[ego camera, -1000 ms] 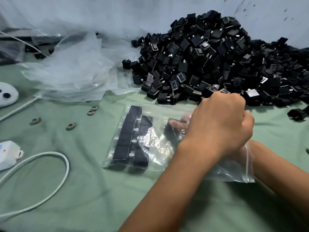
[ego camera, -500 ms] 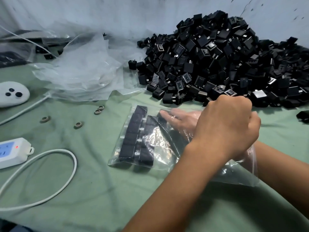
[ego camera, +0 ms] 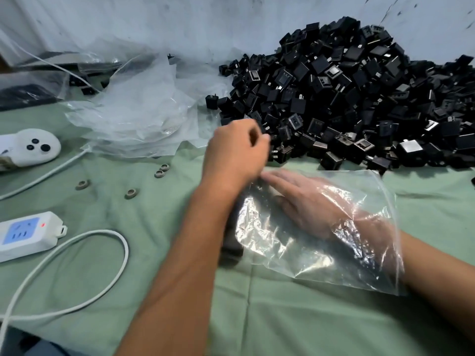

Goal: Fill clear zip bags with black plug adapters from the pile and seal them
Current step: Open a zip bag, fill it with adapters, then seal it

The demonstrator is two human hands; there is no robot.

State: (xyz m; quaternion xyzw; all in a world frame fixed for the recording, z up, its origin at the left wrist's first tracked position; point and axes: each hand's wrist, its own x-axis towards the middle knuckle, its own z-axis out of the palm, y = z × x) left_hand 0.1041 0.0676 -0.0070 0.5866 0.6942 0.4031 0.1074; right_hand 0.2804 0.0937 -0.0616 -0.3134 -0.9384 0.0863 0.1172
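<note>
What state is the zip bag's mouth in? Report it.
Open: the right hand lies inside the clear zip bag through its mouth.

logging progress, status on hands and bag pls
Left hand loosely curled at the edge of the adapter pile, nothing visibly held. Right hand flat inside the zip bag. Bag unsealed.

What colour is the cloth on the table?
Pale green cloth, clearest in the head view.
</note>
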